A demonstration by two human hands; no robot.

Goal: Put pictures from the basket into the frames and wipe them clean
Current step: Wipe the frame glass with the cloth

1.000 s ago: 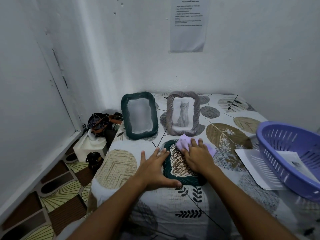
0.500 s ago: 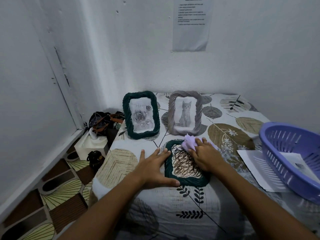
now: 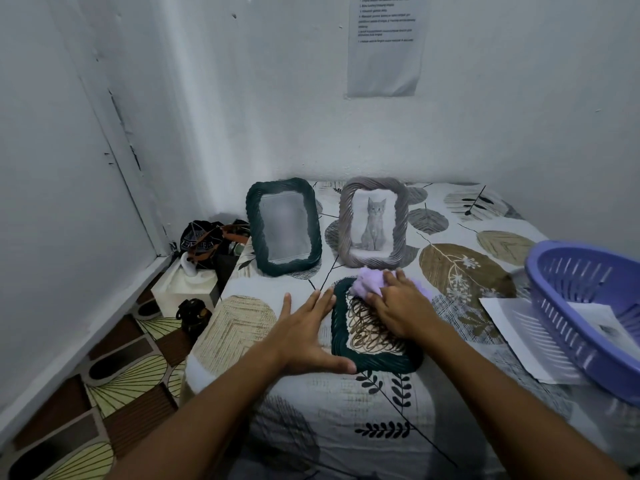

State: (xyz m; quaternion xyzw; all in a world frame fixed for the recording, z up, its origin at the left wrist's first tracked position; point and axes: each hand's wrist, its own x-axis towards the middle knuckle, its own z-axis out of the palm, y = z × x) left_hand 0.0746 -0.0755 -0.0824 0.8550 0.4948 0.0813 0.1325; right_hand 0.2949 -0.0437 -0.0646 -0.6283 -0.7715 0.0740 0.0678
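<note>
A dark green frame (image 3: 341,344) with a scribble picture lies flat on the leaf-patterned bed. My left hand (image 3: 304,337) rests flat against its left edge, fingers spread, thumb along the lower rim. My right hand (image 3: 401,306) presses a lilac cloth (image 3: 367,283) onto the frame's upper part. Behind stand a dark green frame (image 3: 284,226) with a glare-blurred picture and a grey frame (image 3: 373,221) showing a cat. A purple basket (image 3: 585,306) with a picture inside sits at the right.
White paper sheets (image 3: 519,337) lie under the basket's left side. Beside the bed on the left are a white tissue box (image 3: 187,289), a dark bag (image 3: 207,239) and a small dark object on the patterned floor. White walls close in behind and left.
My right hand has slid the lilac cloth a little over the flat frame's top. The left hand stays put. My head shifted, and glare hides the standing green frame's picture again.
</note>
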